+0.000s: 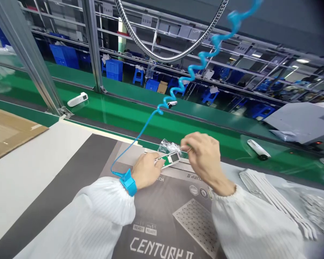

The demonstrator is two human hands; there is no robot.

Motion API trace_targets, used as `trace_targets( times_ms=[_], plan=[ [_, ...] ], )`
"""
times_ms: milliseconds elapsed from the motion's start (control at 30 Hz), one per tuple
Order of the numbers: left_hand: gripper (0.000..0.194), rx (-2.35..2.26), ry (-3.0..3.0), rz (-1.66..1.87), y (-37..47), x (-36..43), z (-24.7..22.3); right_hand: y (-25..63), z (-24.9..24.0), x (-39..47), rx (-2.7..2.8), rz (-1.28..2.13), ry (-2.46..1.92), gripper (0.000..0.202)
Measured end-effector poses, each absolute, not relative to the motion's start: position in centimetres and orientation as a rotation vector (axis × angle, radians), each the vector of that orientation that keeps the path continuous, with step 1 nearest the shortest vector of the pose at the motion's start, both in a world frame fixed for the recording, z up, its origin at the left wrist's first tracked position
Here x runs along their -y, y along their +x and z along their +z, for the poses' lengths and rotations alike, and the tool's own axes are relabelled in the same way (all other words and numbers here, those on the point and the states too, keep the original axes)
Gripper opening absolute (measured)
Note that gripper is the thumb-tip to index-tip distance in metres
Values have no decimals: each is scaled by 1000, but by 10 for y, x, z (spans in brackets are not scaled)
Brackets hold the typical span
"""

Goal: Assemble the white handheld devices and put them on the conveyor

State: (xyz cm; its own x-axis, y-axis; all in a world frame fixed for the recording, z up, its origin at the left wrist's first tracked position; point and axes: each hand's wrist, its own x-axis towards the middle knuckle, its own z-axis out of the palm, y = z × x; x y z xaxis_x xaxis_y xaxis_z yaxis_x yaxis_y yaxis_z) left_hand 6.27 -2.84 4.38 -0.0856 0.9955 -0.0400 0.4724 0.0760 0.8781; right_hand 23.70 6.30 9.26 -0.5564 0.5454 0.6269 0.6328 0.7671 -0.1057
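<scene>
You are pinning the circuit board (pixel 169 159) to the grey mat (pixel 162 212) with your left hand (pixel 145 172), fingertips pressing its near end. Your right hand (pixel 203 156) is pinching a crinkled clear plastic bag (pixel 169 146) at the board's far end, fingers closed on the film. The board is looking light, thin, stiff and likely fragile; edges seem the safest hold. It is showing a green strip, white frame and small grey display window.
</scene>
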Motion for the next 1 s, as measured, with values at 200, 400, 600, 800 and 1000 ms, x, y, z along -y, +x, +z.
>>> trace_targets(
  times_ms=[200,400,600,800,1000],
  plan=[
    [29,-1770,1258,1061,58,22,34,242,57,-89,2192,-44,-1201,12],
    [43,-1814,988,1197,45,20,38,273,29,-72,2475,87,-1272,19],
    [45,-1758,951,1217,45,24,46,380,63,-65,2165,-411,-2029,21],
    [45,-1701,929,1231,46,23,46,451,52,-31,2066,-502,-2525,14],
    [54,-1394,867,1311,52,23,45,430,81,-18,2037,92,-2221,28]
  ],
)
